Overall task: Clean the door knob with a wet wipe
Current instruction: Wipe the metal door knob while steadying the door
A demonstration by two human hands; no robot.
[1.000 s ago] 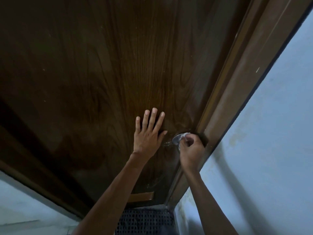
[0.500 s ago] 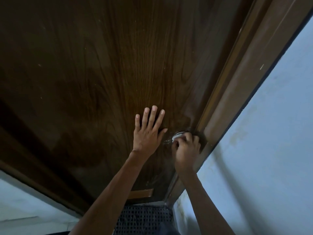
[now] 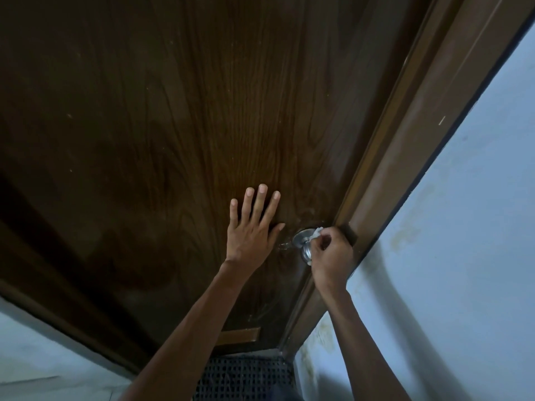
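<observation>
Bracing the door (image 3: pixel 173 140) with the flat left hand (image 3: pixel 252 230), the right hand (image 3: pixel 330 253) pinches the wet wipe (image 3: pixel 316 233) and should work it fully round the door knob (image 3: pixel 304 247).

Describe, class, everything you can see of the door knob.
The door knob is round, shiny, silver-looking metal. It has a round collar against the dark wooden door and sits close to the frame. The right hand curls over one side of it, pinching a white wipe against it. The covered part is hidden.

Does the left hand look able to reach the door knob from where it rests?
Probably yes: left hand lies flat on the door beside the door knob, whose near side is bare.
</observation>
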